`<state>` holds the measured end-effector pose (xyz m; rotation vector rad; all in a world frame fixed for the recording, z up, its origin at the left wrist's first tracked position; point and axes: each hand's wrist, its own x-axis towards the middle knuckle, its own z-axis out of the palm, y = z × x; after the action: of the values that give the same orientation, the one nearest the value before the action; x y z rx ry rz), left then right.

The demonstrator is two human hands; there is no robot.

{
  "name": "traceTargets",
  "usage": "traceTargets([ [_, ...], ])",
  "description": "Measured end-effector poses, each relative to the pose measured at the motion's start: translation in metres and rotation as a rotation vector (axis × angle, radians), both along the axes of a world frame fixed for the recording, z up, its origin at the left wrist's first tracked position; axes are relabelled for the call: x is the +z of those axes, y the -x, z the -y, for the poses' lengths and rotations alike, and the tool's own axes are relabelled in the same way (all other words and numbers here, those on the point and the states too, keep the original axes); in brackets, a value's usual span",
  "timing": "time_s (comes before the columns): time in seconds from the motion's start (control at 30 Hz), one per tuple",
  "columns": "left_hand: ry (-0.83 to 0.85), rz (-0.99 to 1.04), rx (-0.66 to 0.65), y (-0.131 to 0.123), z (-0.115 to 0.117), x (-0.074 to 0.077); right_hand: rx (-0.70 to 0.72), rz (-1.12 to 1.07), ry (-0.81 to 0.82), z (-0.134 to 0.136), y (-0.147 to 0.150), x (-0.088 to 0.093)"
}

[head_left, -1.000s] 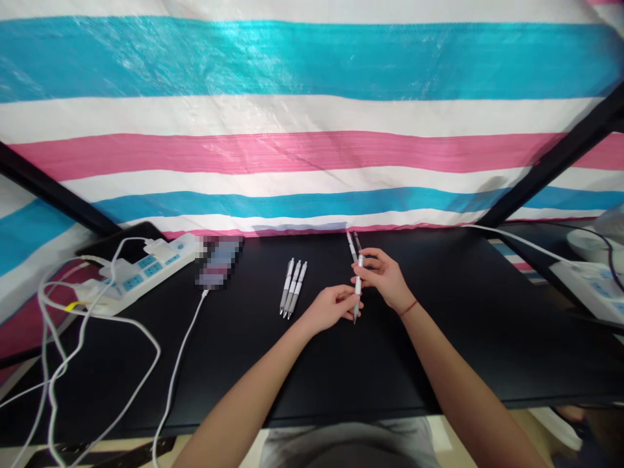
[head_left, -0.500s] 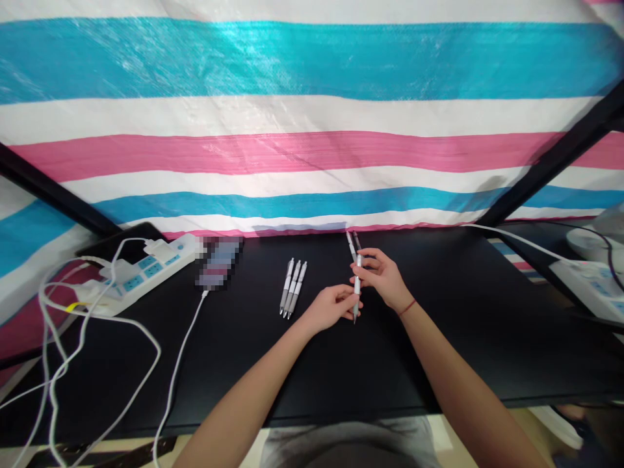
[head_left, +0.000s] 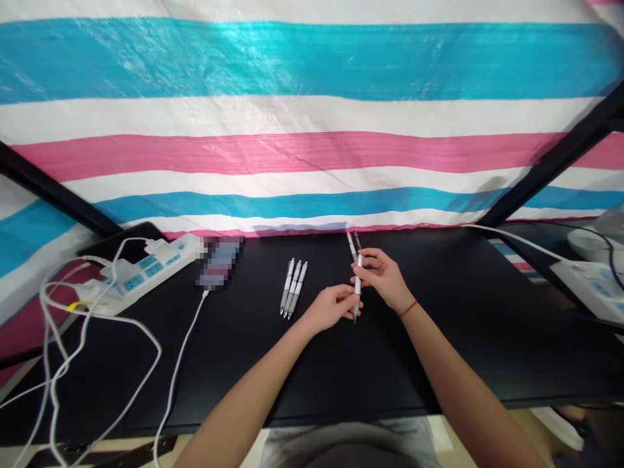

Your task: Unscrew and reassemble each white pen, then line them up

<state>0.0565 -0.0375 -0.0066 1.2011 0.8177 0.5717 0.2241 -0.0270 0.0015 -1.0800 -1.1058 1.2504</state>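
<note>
Nothing's shifted: left hand (head_left: 329,309) and right hand (head_left: 383,276) stay clamped on two slim white-and-grey plastic pens (head_left: 357,276), tilted, near three matching pens (head_left: 292,289) on a matte black desk (head_left: 439,364).

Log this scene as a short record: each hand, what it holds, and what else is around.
Left: left hand, fingers at the lower barrels of the held pens
Right: right hand, fingers around the same pens; red cord on wrist
Held: white pens, apparently two
Nearby: three pens lying side by side on a black table
Rest: white power strip; pixelated item on a white cable
</note>
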Motion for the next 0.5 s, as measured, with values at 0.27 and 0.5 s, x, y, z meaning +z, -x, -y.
traceTargets([
  [0.27,-0.017,0.001,-0.007,0.0006,-0.0009,-0.0022,-0.007,0.027,-0.014,0.0000,0.0006,-0.0009],
  [0.5,-0.018,0.003,-0.004,0.0002,-0.0012,-0.0014,-0.005,0.023,-0.003,-0.0002,0.0006,-0.0005],
])
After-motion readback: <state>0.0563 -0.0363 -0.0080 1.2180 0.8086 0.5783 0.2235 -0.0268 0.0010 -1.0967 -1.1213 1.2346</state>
